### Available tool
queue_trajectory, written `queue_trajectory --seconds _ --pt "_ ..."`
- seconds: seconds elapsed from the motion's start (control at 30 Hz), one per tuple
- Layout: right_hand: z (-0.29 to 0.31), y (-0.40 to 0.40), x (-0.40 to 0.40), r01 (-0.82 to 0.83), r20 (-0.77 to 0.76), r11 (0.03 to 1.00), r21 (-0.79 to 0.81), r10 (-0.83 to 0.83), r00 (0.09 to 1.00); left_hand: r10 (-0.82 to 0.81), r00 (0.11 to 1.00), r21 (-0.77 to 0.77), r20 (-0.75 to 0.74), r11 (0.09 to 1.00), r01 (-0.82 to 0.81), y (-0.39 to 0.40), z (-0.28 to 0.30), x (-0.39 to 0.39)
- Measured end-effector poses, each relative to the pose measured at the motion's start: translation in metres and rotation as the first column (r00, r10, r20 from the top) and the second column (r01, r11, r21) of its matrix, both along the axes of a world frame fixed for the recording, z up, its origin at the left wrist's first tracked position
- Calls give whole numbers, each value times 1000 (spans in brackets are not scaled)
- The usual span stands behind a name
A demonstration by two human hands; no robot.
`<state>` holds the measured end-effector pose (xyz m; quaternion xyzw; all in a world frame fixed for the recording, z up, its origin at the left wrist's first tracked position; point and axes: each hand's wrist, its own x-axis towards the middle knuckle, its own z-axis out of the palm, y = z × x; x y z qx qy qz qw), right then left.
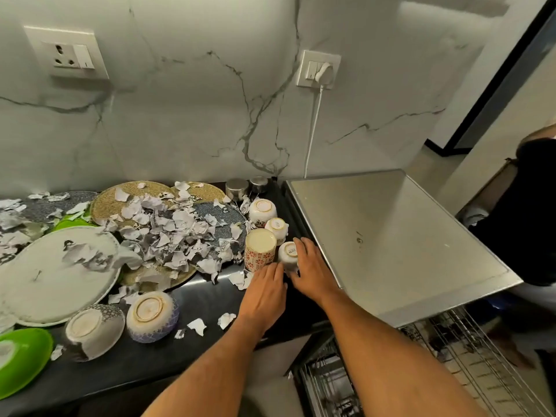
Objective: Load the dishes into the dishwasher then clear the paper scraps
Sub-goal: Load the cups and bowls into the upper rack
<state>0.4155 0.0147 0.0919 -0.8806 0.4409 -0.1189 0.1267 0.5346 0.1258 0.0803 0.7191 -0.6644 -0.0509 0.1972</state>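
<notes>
Several upturned cups stand in a row on the dark counter [210,299] beside the steel dishwasher top [391,236]. My right hand [313,266] curls around a small white cup [288,254]. My left hand [266,288] lies flat, fingers straight, its tips touching the base of a red-patterned cup [260,249]. Behind stand another small white cup [276,226] and a floral cup [262,210]. Torn paper scraps [171,233] are heaped over round plates. Two upturned bowls [152,316] [94,331] sit near the front edge. The dishwasher's wire rack [451,353] is pulled out at lower right.
A large white plate [54,269] and green plates [21,356] lie at left. Two steel tins [237,188] stand at the wall. A white cable [314,127] hangs from a socket. A person in dark clothes [529,212] stands at right.
</notes>
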Motion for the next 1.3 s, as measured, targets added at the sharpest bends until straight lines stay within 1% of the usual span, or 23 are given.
queue_trajectory --seconds 0.07,0.13,0.23,0.4,0.57,0.7,0.9,1.03,1.2,1.3 --pt "-4 -5 2 -15 23 998 59 14 1000 4 1000 10 -26 1000 -4 -5 -3 0" --pt "-6 -8 4 -32 46 996 85 29 999 21 999 23 -46 1000 -20 -8 -6 -2" --pt "-5 -9 6 2 107 995 103 -13 994 45 997 28 -67 999 -43 -7 -8 -5" --pt "-6 4 -3 17 168 998 59 -27 985 60 996 33 -71 998 -58 -2 -7 -6" --pt "3 32 -30 63 193 998 30 -68 979 23 994 2 -103 1000 -23 8 3 -18" --pt "13 59 -59 115 205 993 6 -114 972 -47 992 -37 -113 998 43 23 12 -37" --pt "20 101 -108 201 228 980 12 -198 953 -163 977 -96 -135 984 151 44 19 -78" --pt "15 126 -148 299 223 954 21 -296 929 -254 961 -73 -113 966 246 53 12 -115" --pt "5 146 -203 418 213 906 71 -423 881 -378 923 -49 -73 926 375 52 -1 -166" --pt "3 155 -231 465 208 880 92 -474 856 -419 904 -36 -80 908 418 50 -6 -193"
